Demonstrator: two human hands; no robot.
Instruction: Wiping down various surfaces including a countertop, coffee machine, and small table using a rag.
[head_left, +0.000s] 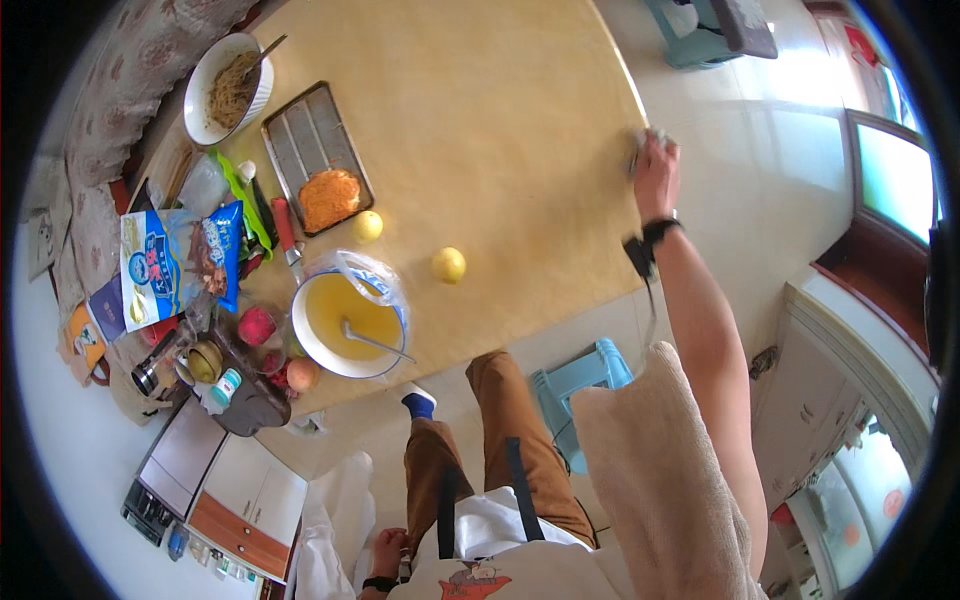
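My right hand (657, 176) reaches to the right edge of the wooden table (510, 150), its fingers closed on a crumpled greyish cloth (640, 142). Low in the picture, my left hand (390, 546) hangs beside my body; its fingers look curled, and whether it holds anything cannot be told. Two yellow round fruits (448, 265) lie on the table. Left of them stands a white bowl (304, 349) of yellow liquid with a metal spoon in it. A flat orange-brown food piece (328, 199) rests on a metal baking tray (300, 131). A beige towel (645, 457) hangs near my right arm.
A bowl of noodles (262, 94) stands at the upper left. Snack bags (169, 262), a red-handled utensil (283, 225), a pink-red fruit (256, 325) and jars crowd the table's left side. A blue plastic stool (581, 375) stands under the near edge, another stool (697, 45) at upper right.
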